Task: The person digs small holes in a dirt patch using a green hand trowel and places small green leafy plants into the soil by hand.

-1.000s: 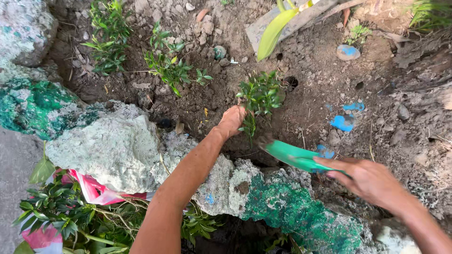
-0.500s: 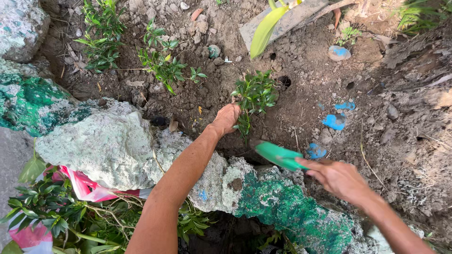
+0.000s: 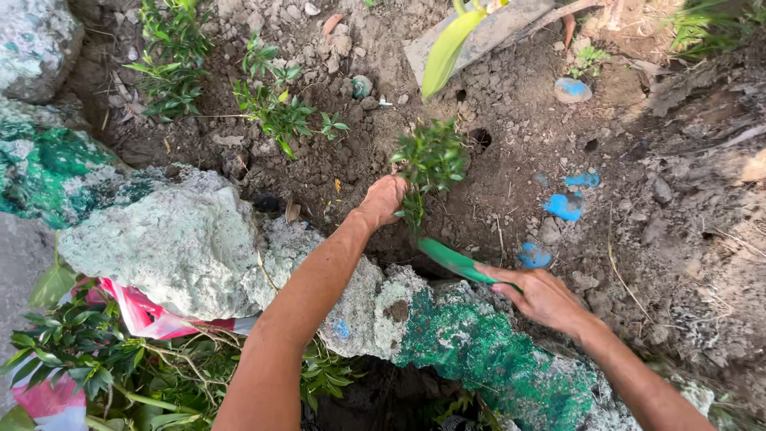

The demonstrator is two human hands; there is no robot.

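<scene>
Reaching hands: left (image 3: 383,199) steadies seedling (image 3: 431,160) (right (image 3: 542,295) grips trowel (image 3: 455,259)).

Daylight scene, evenly bright, no artificial source evident. Direct sun falls on the pale rock (image 3: 171,239) and the upper-right soil (image 3: 718,160), which looks slightly washed out. Deep shade lies under the rock edge at bottom centre. The forearms cast short soft shadows on the rock. Focus is sharp at centre; wide-angle stretching shows at the edges. No motion blur.
</scene>
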